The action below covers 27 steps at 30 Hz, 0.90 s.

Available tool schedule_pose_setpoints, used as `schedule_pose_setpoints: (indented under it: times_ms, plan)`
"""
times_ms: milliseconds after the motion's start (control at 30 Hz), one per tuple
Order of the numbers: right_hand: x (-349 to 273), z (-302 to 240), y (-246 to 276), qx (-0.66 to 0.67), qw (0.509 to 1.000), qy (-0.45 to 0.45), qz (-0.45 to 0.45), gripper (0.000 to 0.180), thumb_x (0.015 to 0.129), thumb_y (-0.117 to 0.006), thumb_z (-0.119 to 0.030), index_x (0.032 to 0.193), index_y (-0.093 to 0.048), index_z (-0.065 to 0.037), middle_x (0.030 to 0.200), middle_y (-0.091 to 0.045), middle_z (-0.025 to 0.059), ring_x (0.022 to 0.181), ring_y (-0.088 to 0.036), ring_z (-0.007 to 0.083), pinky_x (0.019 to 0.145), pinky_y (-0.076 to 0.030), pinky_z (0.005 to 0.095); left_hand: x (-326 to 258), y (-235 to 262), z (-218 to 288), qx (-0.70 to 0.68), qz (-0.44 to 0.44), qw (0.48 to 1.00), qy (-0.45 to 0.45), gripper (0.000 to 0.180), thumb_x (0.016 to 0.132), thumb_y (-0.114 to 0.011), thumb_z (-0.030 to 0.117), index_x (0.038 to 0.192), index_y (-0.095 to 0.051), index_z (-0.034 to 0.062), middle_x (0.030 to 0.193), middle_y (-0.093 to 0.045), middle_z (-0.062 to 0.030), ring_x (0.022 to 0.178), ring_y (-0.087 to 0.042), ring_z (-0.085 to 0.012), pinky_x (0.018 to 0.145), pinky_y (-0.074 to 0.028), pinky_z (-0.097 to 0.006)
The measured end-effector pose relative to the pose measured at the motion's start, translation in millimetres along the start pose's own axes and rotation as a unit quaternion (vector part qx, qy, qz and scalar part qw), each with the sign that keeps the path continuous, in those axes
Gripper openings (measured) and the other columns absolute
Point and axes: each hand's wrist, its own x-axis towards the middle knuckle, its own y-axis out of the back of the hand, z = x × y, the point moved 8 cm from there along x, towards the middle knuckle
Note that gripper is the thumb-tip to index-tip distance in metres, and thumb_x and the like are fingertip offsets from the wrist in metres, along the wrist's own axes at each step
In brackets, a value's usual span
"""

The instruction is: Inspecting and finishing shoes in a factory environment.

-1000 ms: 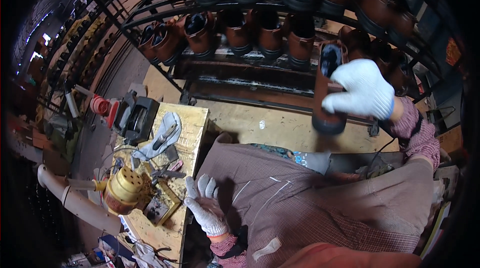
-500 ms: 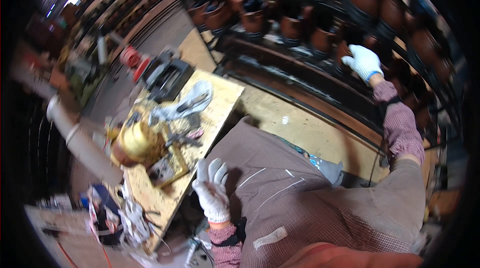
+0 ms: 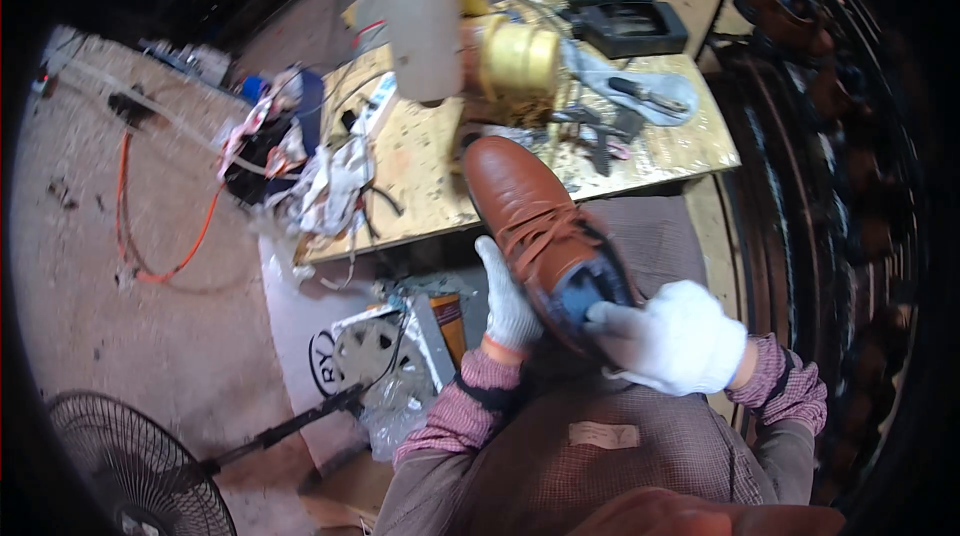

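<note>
A brown leather lace-up shoe (image 3: 522, 204) is held over my lap, its toe pointing up and left toward the bench. My right hand (image 3: 690, 338), in a white knit glove, grips it at the heel end, with the thumb at the dark-lined opening. My left hand (image 3: 510, 304), also gloved, lies against the left side of the shoe below the laces; its thumb side shows, while the other fingers are hidden behind the shoe. A brown apron (image 3: 640, 426) covers my lap beneath both hands.
Ahead stands a wooden workbench (image 3: 420, 171) bearing a yellow cylindrical part (image 3: 515, 58), hand tools (image 3: 605, 131), a grey cloth (image 3: 665, 101) and a black tray (image 3: 630, 28). A pale pipe (image 3: 415, 16) hangs over it. Shoe racks (image 3: 800, 136) line the right; a fan (image 3: 130, 466) stands lower left.
The view has swung left. My right hand has come back from the shoe rack with a brown shoe in it. My left hand, earlier empty with fingers spread, now rests against that shoe.
</note>
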Motion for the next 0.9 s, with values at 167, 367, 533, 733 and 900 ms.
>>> schedule_pose_setpoints:
  times_ms: [167,367,533,733,900]
  plan:
    - [43.9,-6.2,39.1,0.039,0.991,0.049,0.115,0.049,0.082,-0.065,-0.030,0.125,-0.065,-0.006,0.129,-0.061,0.0212,0.060,-0.066,0.0243,0.054,-0.053,0.0351,29.0,120.2,30.5,-0.246,-0.129,0.960,-0.046,0.064,0.103,-0.038,0.054,0.150,-0.039,0.0111,0.145,-0.051,-0.0159,0.129,-0.053,-0.0362,0.110,-0.044,-0.053]
    - [3.0,34.6,25.7,0.034,0.969,-0.100,0.225,0.046,0.083,-0.069,-0.028,0.123,-0.067,-0.004,0.127,-0.065,0.0216,0.075,-0.068,0.0296,0.067,-0.051,0.0376,91.0,164.4,58.6,-0.206,-0.074,0.972,-0.079,0.061,0.101,-0.046,0.052,0.146,-0.046,0.0113,0.142,-0.055,-0.0133,0.126,-0.055,-0.0352,0.108,-0.046,-0.052]
    - [-29.9,44.7,-2.5,0.056,0.958,-0.165,0.227,0.044,0.084,-0.070,-0.026,0.122,-0.067,-0.005,0.127,-0.065,0.0209,0.087,-0.069,0.0316,0.072,-0.051,0.0387,104.2,157.2,69.6,-0.220,-0.075,0.969,-0.082,0.056,0.100,-0.051,0.049,0.142,-0.052,0.0118,0.140,-0.058,-0.0109,0.126,-0.057,-0.0331,0.108,-0.046,-0.051]
    - [-28.6,58.6,-6.9,0.047,0.955,-0.185,0.227,0.041,0.085,-0.070,-0.023,0.122,-0.067,-0.006,0.127,-0.066,0.0200,0.098,-0.069,0.0329,0.076,-0.051,0.0390,33.5,48.7,116.6,-0.126,-0.052,0.975,-0.174,0.066,0.102,-0.046,0.052,0.153,-0.036,0.0134,0.156,-0.040,-0.0126,0.142,-0.041,-0.0323,0.116,-0.035,-0.052]
    - [-15.0,56.4,-6.5,0.052,0.957,-0.157,0.237,0.043,0.085,-0.071,-0.023,0.125,-0.067,-0.006,0.128,-0.066,0.0193,0.104,-0.068,0.0328,0.079,-0.051,0.0386,16.5,65.7,102.7,-0.003,-0.033,0.982,-0.184,0.082,0.095,-0.044,0.069,0.149,-0.039,0.0080,0.145,-0.048,-0.0176,0.131,-0.049,-0.0346,0.114,-0.038,-0.047]
